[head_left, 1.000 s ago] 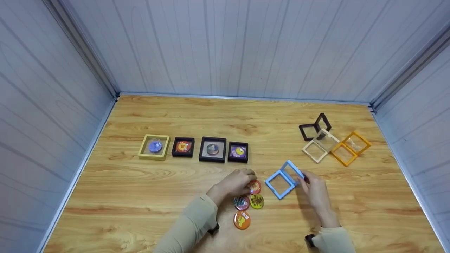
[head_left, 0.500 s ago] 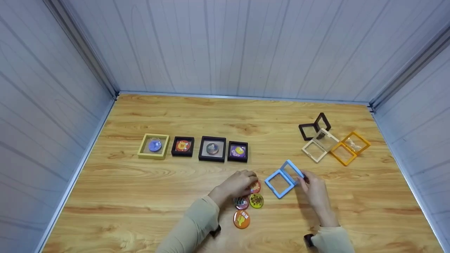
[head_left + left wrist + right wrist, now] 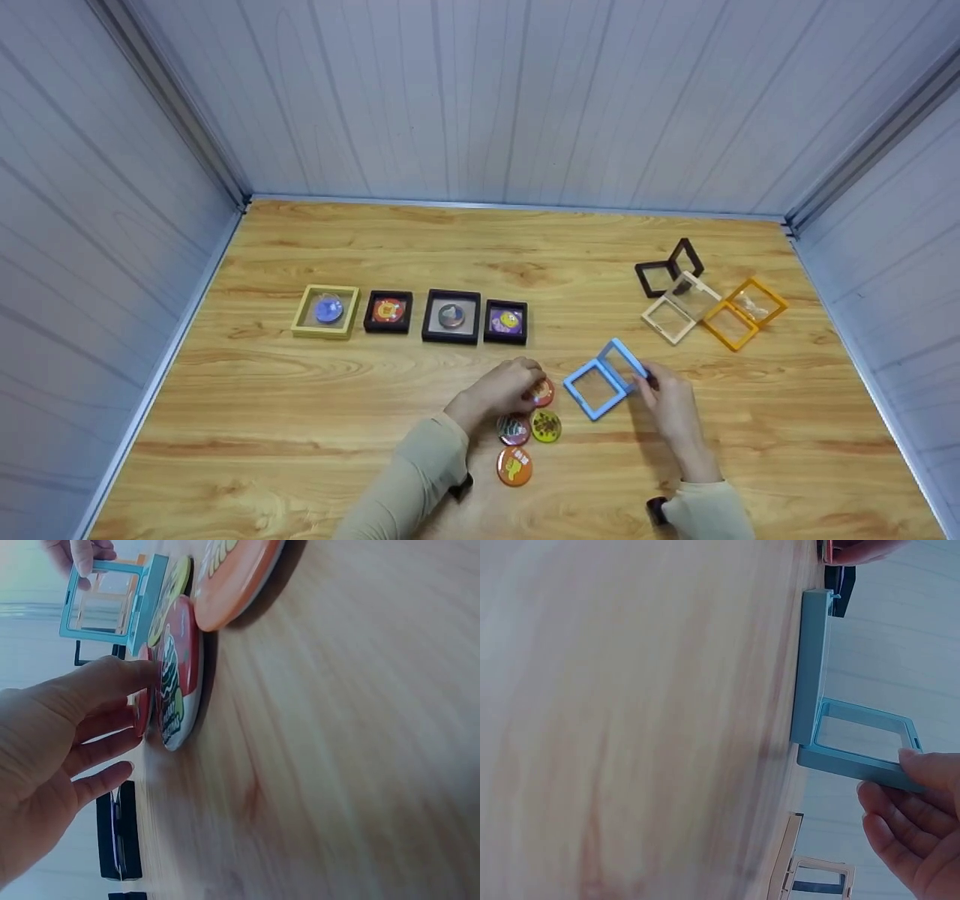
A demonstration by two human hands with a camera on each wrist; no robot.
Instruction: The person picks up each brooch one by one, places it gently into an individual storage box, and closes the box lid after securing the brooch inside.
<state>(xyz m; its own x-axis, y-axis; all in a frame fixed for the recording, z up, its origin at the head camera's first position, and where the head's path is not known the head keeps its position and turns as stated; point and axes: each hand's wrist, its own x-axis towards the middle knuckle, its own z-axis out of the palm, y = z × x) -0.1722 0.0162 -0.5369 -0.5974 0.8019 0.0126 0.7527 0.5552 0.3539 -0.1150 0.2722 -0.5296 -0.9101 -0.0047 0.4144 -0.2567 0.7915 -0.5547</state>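
Note:
My left hand [image 3: 504, 388] pinches a red round badge [image 3: 541, 391] between thumb and fingers, partly covering it. The same badge [image 3: 142, 703] shows edge-on behind the thumb in the left wrist view. Close by lie a dark red badge with a patterned face [image 3: 514, 430], a yellow-green badge [image 3: 546, 425] and an orange badge [image 3: 514, 466]. To their right a light blue hinged display frame [image 3: 592, 390] stands unfolded, one half flat on the table and the other raised. My right hand [image 3: 672, 409] pinches the raised half's edge, thumb on one side [image 3: 922, 810].
Left of centre, a row holds a yellow frame [image 3: 300, 321], two small black frames [image 3: 369, 324] [image 3: 505, 340] and a larger black frame [image 3: 450, 339], each with a round badge inside. Unfolded black [image 3: 652, 291], cream [image 3: 660, 333] and orange [image 3: 731, 345] frames lie at the right.
The red badge appears to have shifted very slightly away from the yellow-green one under my left hand. My right hand keeps its hold on the blue frame; the head view has drifted slightly.

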